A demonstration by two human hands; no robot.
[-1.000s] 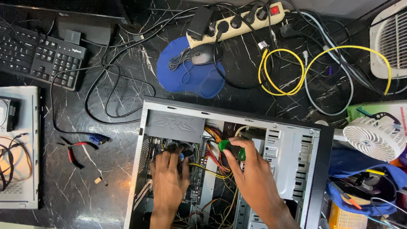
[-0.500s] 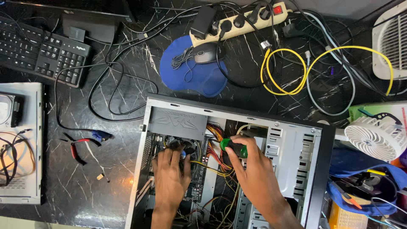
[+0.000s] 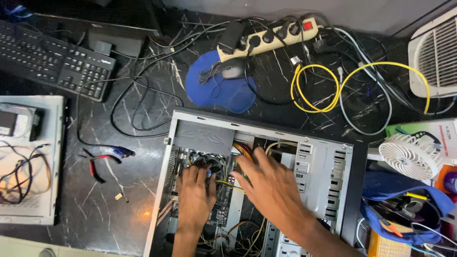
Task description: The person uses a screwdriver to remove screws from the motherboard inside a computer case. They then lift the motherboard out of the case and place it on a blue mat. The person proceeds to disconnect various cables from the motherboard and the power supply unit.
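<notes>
The computer case lies open on the tabletop with its side panel off and its wiring loose, so the work inside looks unfinished. The left hand rests fingers-down on the cooling fan. The right hand spreads over the coloured wires just beside it; whether it grips anything is unclear. Pliers lie left of both hands.

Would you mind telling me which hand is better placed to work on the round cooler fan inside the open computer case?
The left hand: its fingers already rest at the cooler fan. The right hand lies farther right, over the bundled wires, so it would probably have to cross over.
</notes>
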